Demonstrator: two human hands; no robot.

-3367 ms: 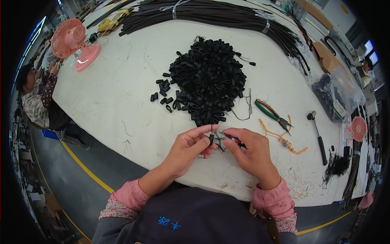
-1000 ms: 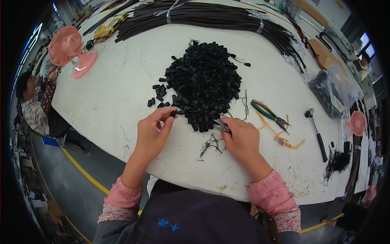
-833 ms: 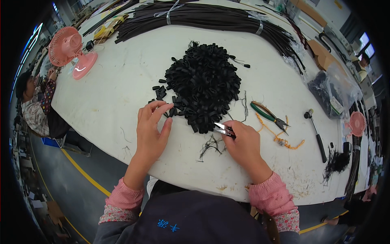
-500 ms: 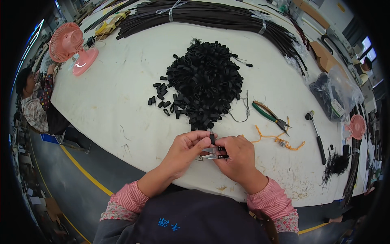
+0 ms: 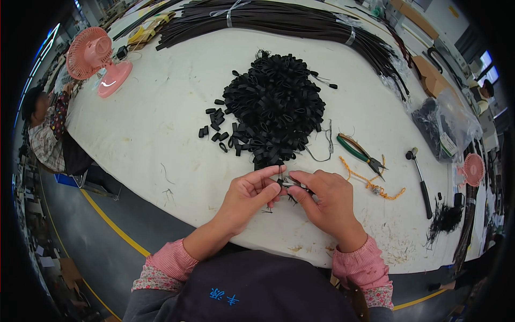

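While my left hand [image 5: 248,193] and right hand [image 5: 327,201] pinch one black loop [image 5: 283,182] below the pile [image 5: 276,112], most loops there look untouched.

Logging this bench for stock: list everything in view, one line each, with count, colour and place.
Table: one, white, under everything.
Loop pile: one heap, black, table centre.
Loose loops: several, black, left of the pile.
Strap bundle: one long bundle, black, far edge.
Fan: one, pink, far left.
Pliers: one, green-handled, right of the pile.
Cord: one, orange, beside the pliers.
Hammer: one, black, right.
Bag: one, clear with dark contents, far right.
Small fan: one, pink, right edge.
Person: one, seated at left.
Left hand: pinching a small black piece.
Right hand: pinching the same piece.
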